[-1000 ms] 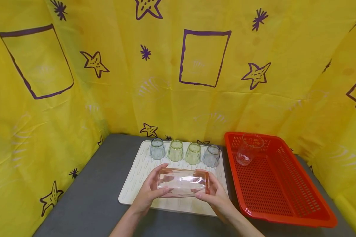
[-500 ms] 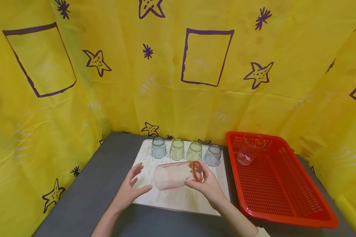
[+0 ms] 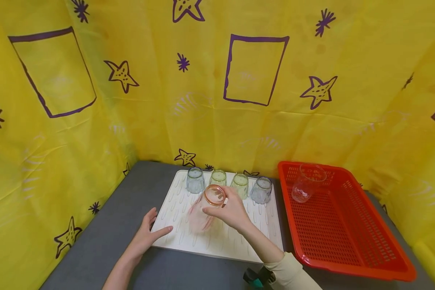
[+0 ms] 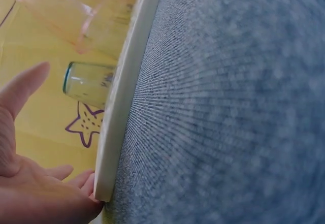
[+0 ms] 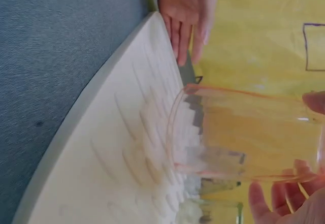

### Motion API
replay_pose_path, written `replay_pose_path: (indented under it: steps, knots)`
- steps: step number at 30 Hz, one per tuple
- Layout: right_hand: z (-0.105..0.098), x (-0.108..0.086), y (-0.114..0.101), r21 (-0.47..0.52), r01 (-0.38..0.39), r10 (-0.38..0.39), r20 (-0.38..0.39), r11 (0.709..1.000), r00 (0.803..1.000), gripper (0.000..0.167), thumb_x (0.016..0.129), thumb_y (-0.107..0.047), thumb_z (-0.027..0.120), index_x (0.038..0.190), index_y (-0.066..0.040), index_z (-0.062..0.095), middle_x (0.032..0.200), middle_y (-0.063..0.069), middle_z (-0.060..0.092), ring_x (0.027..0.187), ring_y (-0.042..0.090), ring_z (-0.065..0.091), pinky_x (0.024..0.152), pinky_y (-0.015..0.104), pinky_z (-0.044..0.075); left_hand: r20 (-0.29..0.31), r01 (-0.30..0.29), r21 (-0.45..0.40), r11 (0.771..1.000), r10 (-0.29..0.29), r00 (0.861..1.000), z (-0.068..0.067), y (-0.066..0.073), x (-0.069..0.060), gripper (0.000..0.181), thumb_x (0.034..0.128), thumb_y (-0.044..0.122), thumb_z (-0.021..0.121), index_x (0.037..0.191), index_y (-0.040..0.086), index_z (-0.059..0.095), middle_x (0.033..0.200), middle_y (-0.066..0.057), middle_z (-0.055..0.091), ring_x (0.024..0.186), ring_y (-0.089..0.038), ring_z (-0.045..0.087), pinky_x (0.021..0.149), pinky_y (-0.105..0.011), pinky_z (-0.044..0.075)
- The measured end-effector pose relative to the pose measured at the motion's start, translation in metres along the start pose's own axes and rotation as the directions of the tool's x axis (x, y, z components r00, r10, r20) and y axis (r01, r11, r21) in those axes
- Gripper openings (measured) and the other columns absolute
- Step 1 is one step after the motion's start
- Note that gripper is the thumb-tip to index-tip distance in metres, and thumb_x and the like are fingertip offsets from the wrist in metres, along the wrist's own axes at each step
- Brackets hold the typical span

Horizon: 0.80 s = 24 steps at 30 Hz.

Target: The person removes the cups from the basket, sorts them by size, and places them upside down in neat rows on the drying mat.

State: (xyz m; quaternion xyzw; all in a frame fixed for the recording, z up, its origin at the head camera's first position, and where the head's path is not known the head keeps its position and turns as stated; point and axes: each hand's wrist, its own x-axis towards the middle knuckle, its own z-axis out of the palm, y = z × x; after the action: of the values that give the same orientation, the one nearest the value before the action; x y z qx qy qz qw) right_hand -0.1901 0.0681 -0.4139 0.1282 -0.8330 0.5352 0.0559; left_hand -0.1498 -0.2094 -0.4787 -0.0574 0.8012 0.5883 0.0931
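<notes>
My right hand (image 3: 232, 209) grips a clear pink-orange drinking glass (image 3: 199, 217) around its thick orange end, which points up. In the right wrist view the wide rim of this glass (image 5: 244, 132) faces down close to the white ridged mat (image 3: 174, 233); whether they touch, I cannot tell. Beside the mat's left edge, my left hand (image 3: 143, 235) has its fingers spread and holds nothing. The left wrist view has its fingertips at the mat's corner (image 4: 106, 183). Several small tinted tumblers, among them a blue one (image 3: 195, 181), stand in a row along the mat's back.
A red perforated basket (image 3: 355, 268) stands right of the mat, with a clear glass (image 3: 304, 189) leaning inside. Dark grey table surface (image 3: 108, 233) lies to the left. Yellow patterned cloth (image 3: 159, 121) hangs behind and at both sides. A black-and-teal object (image 3: 255, 278) shows beneath the right sleeve.
The glass was lying sideways between both hands. My left hand has let go and moved left, while the right has turned the glass rim down and carried it left over the mat.
</notes>
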Motion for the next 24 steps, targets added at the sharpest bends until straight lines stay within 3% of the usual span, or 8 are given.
replay_pose_path:
  steps: [8, 15, 24]
  knots:
    - [0.027, 0.017, -0.006, -0.079, 0.072, -0.070, 0.024, 0.994, 0.997, 0.063, 0.063, -0.031, 0.088, 0.117, -0.009, 0.066, 0.112, 0.004, 0.057, 0.104, 0.020, 0.055, 0.086, 0.039, 0.047, 0.025, -0.040, -0.063, 0.997, 0.042, 0.999, -0.001, -0.009, 0.002, 0.103, 0.0819, 0.017, 0.077, 0.153, -0.001, 0.005, 0.156, -0.026, 0.009, 0.143, -0.040, 0.010, 0.111, -0.056, 0.014]
    - [0.044, 0.027, -0.009, -0.165, 0.117, -0.110, 0.054, 0.979, 0.992, 0.063, 0.064, -0.034, 0.087, 0.118, -0.009, 0.067, 0.103, 0.004, 0.056, 0.097, 0.020, 0.053, 0.080, 0.036, 0.046, 0.002, -0.076, -0.014, 0.997, 0.076, 0.997, 0.002, -0.013, 0.001, 0.102, 0.0776, 0.016, 0.081, 0.153, 0.003, 0.014, 0.153, -0.025, 0.014, 0.139, -0.038, 0.016, 0.109, -0.053, 0.017]
    - [0.052, 0.032, -0.009, -0.186, 0.101, -0.084, 0.094, 0.977, 0.992, 0.068, 0.065, -0.034, 0.088, 0.122, -0.007, 0.064, 0.108, 0.007, 0.056, 0.102, 0.022, 0.053, 0.083, 0.038, 0.047, -0.015, -0.076, -0.021, 0.997, 0.076, 0.997, 0.002, -0.016, 0.000, 0.099, 0.0776, 0.016, 0.081, 0.152, 0.005, 0.017, 0.152, -0.024, 0.015, 0.138, -0.038, 0.017, 0.109, -0.053, 0.016]
